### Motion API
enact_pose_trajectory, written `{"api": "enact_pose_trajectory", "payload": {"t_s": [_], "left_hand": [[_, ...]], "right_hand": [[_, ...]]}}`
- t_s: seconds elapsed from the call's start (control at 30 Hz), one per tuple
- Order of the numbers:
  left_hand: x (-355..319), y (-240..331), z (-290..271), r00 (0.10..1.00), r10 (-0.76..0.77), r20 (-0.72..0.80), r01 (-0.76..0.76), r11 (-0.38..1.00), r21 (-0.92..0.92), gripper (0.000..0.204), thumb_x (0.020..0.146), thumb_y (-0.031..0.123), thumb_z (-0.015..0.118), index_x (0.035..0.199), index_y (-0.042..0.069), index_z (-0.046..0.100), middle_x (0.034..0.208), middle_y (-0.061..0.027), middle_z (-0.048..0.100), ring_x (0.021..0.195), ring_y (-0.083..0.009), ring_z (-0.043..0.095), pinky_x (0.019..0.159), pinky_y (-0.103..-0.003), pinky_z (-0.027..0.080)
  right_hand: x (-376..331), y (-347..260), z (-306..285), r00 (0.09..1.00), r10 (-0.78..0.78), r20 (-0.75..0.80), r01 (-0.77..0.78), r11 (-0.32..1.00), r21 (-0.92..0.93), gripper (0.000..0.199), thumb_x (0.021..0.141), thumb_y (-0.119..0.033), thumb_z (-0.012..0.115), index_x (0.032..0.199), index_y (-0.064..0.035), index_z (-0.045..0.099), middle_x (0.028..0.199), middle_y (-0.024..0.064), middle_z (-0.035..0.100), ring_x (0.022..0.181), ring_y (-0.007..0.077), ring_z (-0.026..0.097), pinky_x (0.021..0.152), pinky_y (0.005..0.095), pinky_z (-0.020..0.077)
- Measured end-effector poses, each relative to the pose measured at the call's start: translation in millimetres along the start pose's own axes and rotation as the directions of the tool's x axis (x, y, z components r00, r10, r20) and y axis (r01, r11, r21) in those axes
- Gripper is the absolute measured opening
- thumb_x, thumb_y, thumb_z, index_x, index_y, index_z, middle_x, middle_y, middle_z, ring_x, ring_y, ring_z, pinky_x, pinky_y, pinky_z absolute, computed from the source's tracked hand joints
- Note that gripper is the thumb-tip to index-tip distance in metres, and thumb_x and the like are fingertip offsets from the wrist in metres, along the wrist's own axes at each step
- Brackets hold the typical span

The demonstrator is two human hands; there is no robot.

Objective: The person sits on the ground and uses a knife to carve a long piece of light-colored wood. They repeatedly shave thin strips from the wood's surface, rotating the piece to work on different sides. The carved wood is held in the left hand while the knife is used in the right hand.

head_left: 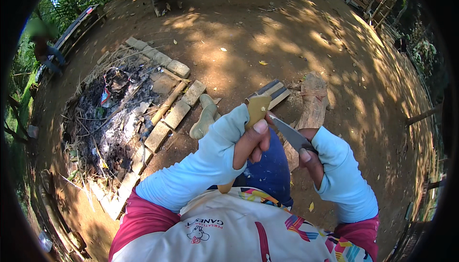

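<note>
My left hand (251, 143) is closed around a tan, smooth piece that looks like wood (258, 108). Its broad upper end sticks out above the fingers, with a pale nick on its face. A narrow tan end shows below the wrist, seemingly of the same piece; the middle is hidden behind hand and sleeve. In my right hand (311, 161) is a knife (292, 135), its grey blade pointing up and left to the piece's edge. The fist covers the knife's handle. Light blue sleeves reach over both hands. Both hands are in front of my blue-trousered leg (267, 166).
To the left lies a fire pit of ash (114, 118), edged with pale bricks (157, 136) and a bamboo pole (169, 102). My boot (206, 115) is beside it. Ahead are a striped wooden block (273, 93) and a log (313, 102). A person (48, 54) is at far left.
</note>
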State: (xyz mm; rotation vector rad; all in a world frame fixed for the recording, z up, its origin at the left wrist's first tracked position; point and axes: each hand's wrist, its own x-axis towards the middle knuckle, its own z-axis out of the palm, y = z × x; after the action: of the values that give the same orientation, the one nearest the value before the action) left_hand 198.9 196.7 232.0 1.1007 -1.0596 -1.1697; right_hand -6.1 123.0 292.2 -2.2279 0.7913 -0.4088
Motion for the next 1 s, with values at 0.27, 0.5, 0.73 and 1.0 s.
{"api": "enact_pose_trajectory", "payload": {"t_s": [0.27,0.5,0.73,1.0], "left_hand": [[-1.5,1.9,3.2,1.000,0.014,0.024,-0.016,0.998,0.057,0.027,0.104,0.030,0.045,0.109,0.005,0.054,0.075,0.0006,0.055,0.060,-0.0049,0.050,0.055,-0.021,0.042],[1.4,-4.0,1.2,0.997,0.071,0.035,-0.076,0.979,0.188,0.025,0.103,0.029,0.047,0.106,0.006,0.057,0.074,0.0003,0.055,0.064,-0.0068,0.050,0.060,-0.024,0.043],[14.9,-14.0,-8.0,0.991,0.134,0.017,-0.123,0.847,0.517,0.018,0.102,0.023,0.047,0.104,0.010,0.060,0.072,-0.0045,0.056,0.067,-0.0209,0.056,0.079,-0.040,0.044],[30.7,-35.9,-24.8,0.970,0.167,0.176,-0.240,0.542,0.806,0.015,0.100,0.016,0.047,0.102,0.005,0.058,0.078,-0.0144,0.060,0.071,-0.0310,0.058,0.077,-0.044,0.042]], "right_hand": [[1.7,-1.2,-4.8,0.994,-0.106,-0.014,0.105,0.993,-0.056,0.022,0.093,-0.004,0.055,0.114,-0.0032,0.062,0.082,0.0156,0.061,0.074,0.0262,0.063,0.068,0.0342,0.0496],[-0.7,-5.7,-9.1,0.997,-0.083,0.010,0.083,0.977,-0.198,0.033,0.088,0.000,0.057,0.120,-0.0061,0.060,0.077,0.0124,0.058,0.068,0.0239,0.061,0.060,0.0332,0.0483],[12.7,-13.1,-16.6,0.975,-0.132,0.179,0.223,0.574,-0.788,0.039,0.090,-0.017,0.057,0.129,-0.0108,0.057,0.067,0.0074,0.059,0.055,0.0253,0.063,0.045,0.0391,0.0490],[14.6,38.8,6.5,0.989,0.043,0.145,0.012,0.932,-0.362,0.027,0.089,-0.010,0.058,0.115,-0.0101,0.060,0.075,0.0096,0.061,0.065,0.0221,0.060,0.057,0.0320,0.0487]]}}
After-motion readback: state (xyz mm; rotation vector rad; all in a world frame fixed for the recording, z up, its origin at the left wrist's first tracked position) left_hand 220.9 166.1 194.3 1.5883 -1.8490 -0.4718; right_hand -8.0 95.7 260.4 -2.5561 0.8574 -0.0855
